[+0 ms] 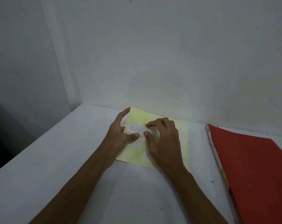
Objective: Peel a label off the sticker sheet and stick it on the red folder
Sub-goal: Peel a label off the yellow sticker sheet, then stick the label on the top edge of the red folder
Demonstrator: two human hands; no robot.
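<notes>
A white table (59, 175) meets a pale wall (169, 54) at the back, and its left edge runs diagonally down toward the near left corner. The broad near stretch of tabletop between and around the forearms lies bare, as does the strip between the sheet and the folder.

One yellow sticker sheet (138, 115) lies flat near the back edge, its far corner close to the wall. On it sits one white label (135, 128) with handwritten letters reading "ASSet"; other labels on the sheet are faint and I cannot count them.

The left hand (119, 135) rests on the sheet's left side, index finger stretched toward the far corner, thumb pressing just below the label. The right hand (163, 138) is curled over the middle of the sheet, thumb and forefinger pinched narrowly on the label's right end. Whether that end has lifted off the backing cannot be told.

One red folder (253, 167) lies closed on the right, well apart from both hands, its spine facing the sheet, running past the frame's lower right.
</notes>
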